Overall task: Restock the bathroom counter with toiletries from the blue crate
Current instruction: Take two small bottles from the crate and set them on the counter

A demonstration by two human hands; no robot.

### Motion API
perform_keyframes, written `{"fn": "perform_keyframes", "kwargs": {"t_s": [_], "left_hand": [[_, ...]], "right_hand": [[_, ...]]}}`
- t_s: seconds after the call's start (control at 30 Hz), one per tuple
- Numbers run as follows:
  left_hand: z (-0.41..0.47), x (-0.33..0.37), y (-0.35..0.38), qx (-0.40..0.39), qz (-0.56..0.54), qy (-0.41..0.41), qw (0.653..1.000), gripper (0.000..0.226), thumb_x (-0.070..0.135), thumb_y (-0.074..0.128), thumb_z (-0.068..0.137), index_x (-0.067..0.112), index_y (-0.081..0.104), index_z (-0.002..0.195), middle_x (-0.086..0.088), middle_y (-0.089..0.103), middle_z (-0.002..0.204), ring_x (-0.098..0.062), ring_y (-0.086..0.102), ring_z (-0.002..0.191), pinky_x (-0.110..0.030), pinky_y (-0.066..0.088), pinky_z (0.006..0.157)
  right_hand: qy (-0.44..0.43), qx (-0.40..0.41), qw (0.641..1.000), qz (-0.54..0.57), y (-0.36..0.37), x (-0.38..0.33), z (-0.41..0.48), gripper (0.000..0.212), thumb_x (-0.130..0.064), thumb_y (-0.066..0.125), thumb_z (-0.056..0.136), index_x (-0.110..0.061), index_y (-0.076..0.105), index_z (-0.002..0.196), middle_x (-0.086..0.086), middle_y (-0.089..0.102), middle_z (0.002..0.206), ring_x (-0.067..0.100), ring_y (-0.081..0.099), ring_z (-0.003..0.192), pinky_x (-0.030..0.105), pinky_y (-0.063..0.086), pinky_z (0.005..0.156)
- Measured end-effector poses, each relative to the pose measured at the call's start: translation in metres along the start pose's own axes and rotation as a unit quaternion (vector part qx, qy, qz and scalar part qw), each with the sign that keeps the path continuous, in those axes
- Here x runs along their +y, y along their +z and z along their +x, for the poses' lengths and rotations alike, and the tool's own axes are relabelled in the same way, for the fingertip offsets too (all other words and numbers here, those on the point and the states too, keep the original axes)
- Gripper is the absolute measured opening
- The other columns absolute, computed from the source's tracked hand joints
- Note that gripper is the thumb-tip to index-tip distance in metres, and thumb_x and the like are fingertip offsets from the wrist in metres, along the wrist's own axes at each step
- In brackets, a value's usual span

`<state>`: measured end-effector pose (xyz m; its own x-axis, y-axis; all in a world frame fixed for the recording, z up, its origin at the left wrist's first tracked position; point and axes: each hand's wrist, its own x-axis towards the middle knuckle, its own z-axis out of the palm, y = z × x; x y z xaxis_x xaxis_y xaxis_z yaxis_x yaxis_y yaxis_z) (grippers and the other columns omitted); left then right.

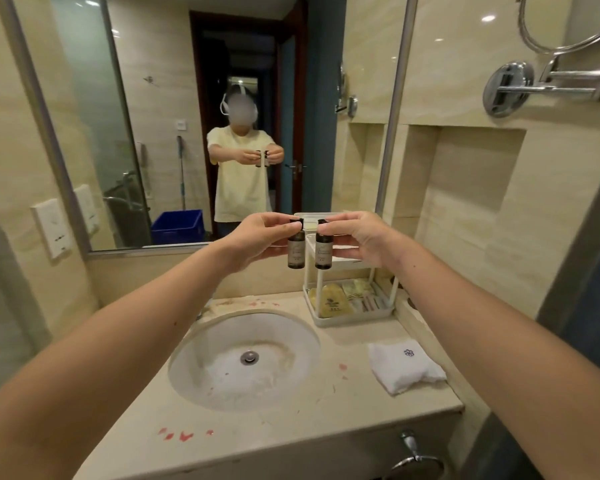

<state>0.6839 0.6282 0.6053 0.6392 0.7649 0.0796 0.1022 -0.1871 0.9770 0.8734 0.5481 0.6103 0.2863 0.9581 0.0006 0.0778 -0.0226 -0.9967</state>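
My left hand (257, 233) pinches a small dark toiletry bottle (296, 249) by its black cap. My right hand (361, 237) grips a second small dark bottle (323, 251) the same way. Both bottles hang upright side by side, held out above the back of the counter and in front of the white two-tier rack (352, 315). The rack's lower tray holds several yellow and striped sachets (335, 303). The blue crate (177, 226) shows only as a reflection in the mirror, on the floor behind me.
A round white sink (245, 362) is set in the beige counter (347, 403). A folded white towel (404, 367) lies at the counter's right. The wall mirror (174, 116) faces me. A chrome swing-arm mirror mount (510, 88) projects from the right wall.
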Motion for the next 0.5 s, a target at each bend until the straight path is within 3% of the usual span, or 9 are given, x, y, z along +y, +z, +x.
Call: {"fn": "perform_keyframes", "kwargs": {"t_s": [0.13, 0.33, 0.5], "left_hand": [[0.028, -0.006, 0.006, -0.027, 0.01, 0.005, 1.0, 0.023, 0.021, 0.062, 0.093, 0.017, 0.067, 0.114, -0.004, 0.072, 0.109, -0.017, 0.068, 0.102, -0.027, 0.056, 0.083], [0.081, -0.014, 0.011, -0.032, 0.029, 0.012, 0.999, 0.023, 0.021, 0.06, 0.094, 0.018, 0.066, 0.116, -0.002, 0.072, 0.109, -0.014, 0.068, 0.101, -0.023, 0.056, 0.078], [0.143, -0.023, 0.02, -0.015, 0.029, 0.004, 0.999, 0.028, 0.02, 0.061, 0.094, 0.015, 0.065, 0.121, -0.004, 0.071, 0.112, -0.018, 0.067, 0.105, -0.031, 0.055, 0.088]], "right_hand": [[0.012, 0.025, 1.0, 0.002, -0.015, 0.003, 0.014, 0.03, -0.006, 0.08, 0.076, -0.009, 0.072, 0.105, 0.006, 0.076, 0.096, 0.02, 0.073, 0.09, 0.032, 0.059, 0.069], [0.019, 0.037, 0.999, 0.006, -0.04, 0.011, 0.059, 0.033, -0.004, 0.079, 0.077, -0.006, 0.07, 0.109, 0.007, 0.076, 0.097, 0.02, 0.073, 0.092, 0.037, 0.059, 0.081], [0.025, 0.025, 0.999, 0.015, -0.068, 0.018, 0.115, 0.035, -0.004, 0.079, 0.077, -0.005, 0.069, 0.11, 0.007, 0.076, 0.097, 0.02, 0.073, 0.092, 0.037, 0.06, 0.081]]}}
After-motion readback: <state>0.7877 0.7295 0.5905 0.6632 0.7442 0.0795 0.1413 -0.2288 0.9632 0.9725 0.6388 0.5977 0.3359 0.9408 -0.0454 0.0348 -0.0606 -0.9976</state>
